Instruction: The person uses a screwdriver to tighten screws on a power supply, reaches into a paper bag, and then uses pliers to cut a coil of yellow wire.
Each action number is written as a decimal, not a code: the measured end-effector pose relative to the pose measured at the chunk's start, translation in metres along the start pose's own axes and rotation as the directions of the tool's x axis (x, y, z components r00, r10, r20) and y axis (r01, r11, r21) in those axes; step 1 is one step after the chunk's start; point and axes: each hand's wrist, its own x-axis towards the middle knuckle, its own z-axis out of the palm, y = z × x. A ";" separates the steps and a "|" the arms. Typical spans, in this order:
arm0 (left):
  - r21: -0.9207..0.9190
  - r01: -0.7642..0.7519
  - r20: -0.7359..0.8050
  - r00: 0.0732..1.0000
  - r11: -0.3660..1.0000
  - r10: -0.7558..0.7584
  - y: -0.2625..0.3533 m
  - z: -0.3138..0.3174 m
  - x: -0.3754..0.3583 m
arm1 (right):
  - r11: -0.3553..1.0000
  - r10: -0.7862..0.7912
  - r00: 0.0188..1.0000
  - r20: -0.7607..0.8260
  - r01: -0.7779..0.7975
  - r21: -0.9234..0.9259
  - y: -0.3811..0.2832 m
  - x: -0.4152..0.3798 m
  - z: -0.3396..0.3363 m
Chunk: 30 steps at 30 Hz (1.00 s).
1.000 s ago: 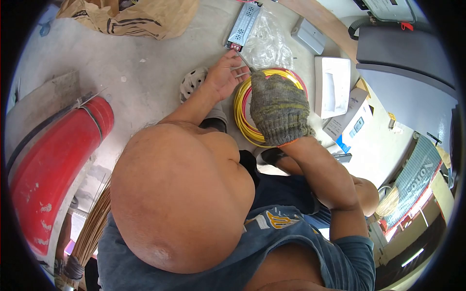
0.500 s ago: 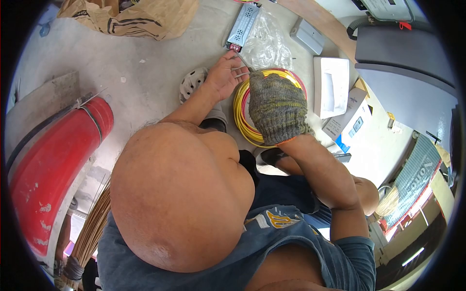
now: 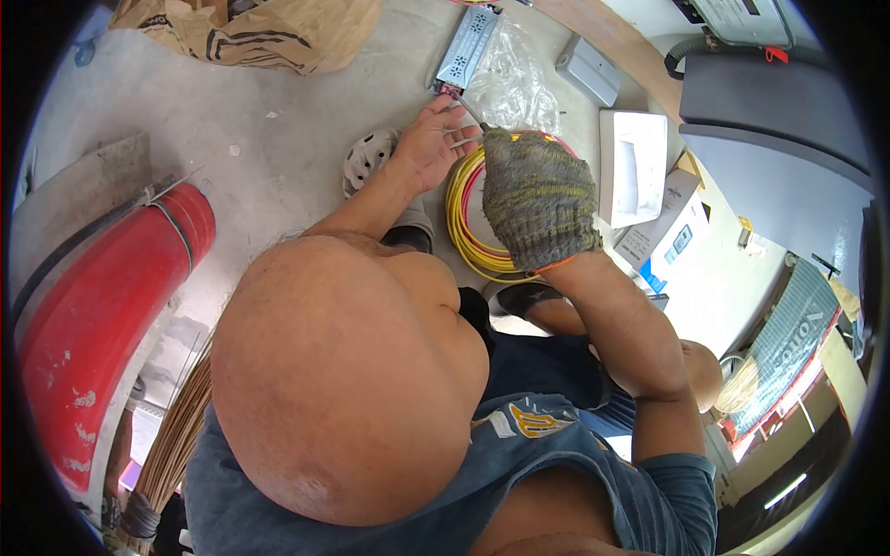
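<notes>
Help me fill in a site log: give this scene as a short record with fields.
Left hand: bare, at the near end of the metal unit
Right hand: gloved, holding a thin tool pointing to that end
Tool contact: too small to tell
Wire coil: yellow and red, partly hidden by the right hand
Beside unit: clear bag

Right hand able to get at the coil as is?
Probably yes: the right hand overlaps the coil in this view, with nothing evident between. But it seems to grip a thin tool, so it may need freeing first.
</notes>
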 end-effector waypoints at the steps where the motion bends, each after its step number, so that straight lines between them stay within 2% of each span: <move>1: -0.004 -0.001 0.002 1.000 1.000 0.001 0.000 0.000 0.000 | 0.999 0.052 0.998 0.036 -0.051 -0.007 -0.002 0.001 -0.007; 5: -0.060 0.009 0.032 0.999 0.998 -0.007 -0.002 -0.002 0.003 | 0.998 0.059 0.998 -0.007 -0.059 -0.011 -0.004 0.004 -0.026; 8: -0.105 0.027 0.056 0.998 0.994 -0.021 -0.002 -0.001 0.002 | 0.991 0.131 0.991 0.040 -0.131 0.000 -0.011 0.010 -0.051; 10: -0.092 0.024 0.016 1.000 0.995 -0.023 -0.004 0.003 -0.001 | 0.986 0.080 0.995 -0.056 -0.087 -0.141 -0.007 0.013 -0.055; 11: -0.096 0.022 0.016 1.000 0.995 -0.021 -0.005 0.002 0.001 | 0.986 0.078 0.995 -0.054 -0.085 -0.144 0.004 0.017 -0.047; 12: -0.081 0.022 0.006 1.000 0.996 -0.021 -0.006 0.002 0.002 | 0.964 -0.106 0.955 -0.278 0.029 -0.265 0.021 0.022 -0.031; 13: -0.067 0.021 -0.003 1.000 0.998 -0.022 -0.006 0.003 0.002 | 0.909 -0.303 0.836 -0.458 0.108 -0.403 0.022 0.026 -0.031; 14: -0.071 0.019 -0.003 1.000 0.997 -0.020 -0.006 0.005 0.001 | 0.907 -0.330 0.796 -0.507 0.117 -0.405 0.025 0.033 -0.035; 17: -0.016 0.005 -0.031 0.999 1.000 -0.005 -0.005 0.010 -0.003 | 0.893 -0.303 0.840 -0.451 0.084 -0.443 0.024 0.044 -0.063; 18: 0.012 -0.007 -0.043 0.999 1.000 0.007 -0.006 0.009 -0.003 | 0.840 -0.369 0.808 -0.459 0.078 -0.537 0.030 0.053 -0.067; 22: 0.082 -0.027 -0.065 0.997 0.996 0.032 -0.009 0.007 -0.001 | 0.763 -0.423 0.826 -0.373 0.102 -0.638 0.029 0.069 -0.093; 25: 0.092 -0.047 -0.058 0.997 0.995 0.052 -0.012 0.004 0.001 | 0.610 -0.601 0.755 -0.261 0.223 -0.760 0.029 0.083 -0.109; 26: 0.091 -0.046 -0.059 0.997 0.995 0.051 -0.012 0.004 0.001 | 0.769 -0.620 0.619 -0.482 0.355 -0.532 0.032 0.103 -0.092; 27: 0.100 -0.049 -0.055 0.997 0.994 0.055 -0.011 0.005 0.000 | 0.769 -0.620 0.619 -0.482 0.356 -0.531 0.047 0.109 -0.082; 28: 0.108 -0.051 -0.052 0.997 0.993 0.057 -0.011 0.005 0.000 | 0.752 -0.536 0.712 -0.453 0.159 -0.640 0.031 0.097 -0.090; 29: 0.108 -0.051 -0.053 0.997 0.993 0.057 -0.011 0.005 0.000 | 0.681 -0.432 0.787 -0.441 -0.036 -0.732 0.018 0.087 -0.097; 30: 0.110 -0.053 -0.048 0.997 0.993 0.058 -0.010 0.004 0.000 | 0.681 -0.433 0.787 -0.440 -0.035 -0.732 0.011 0.082 -0.101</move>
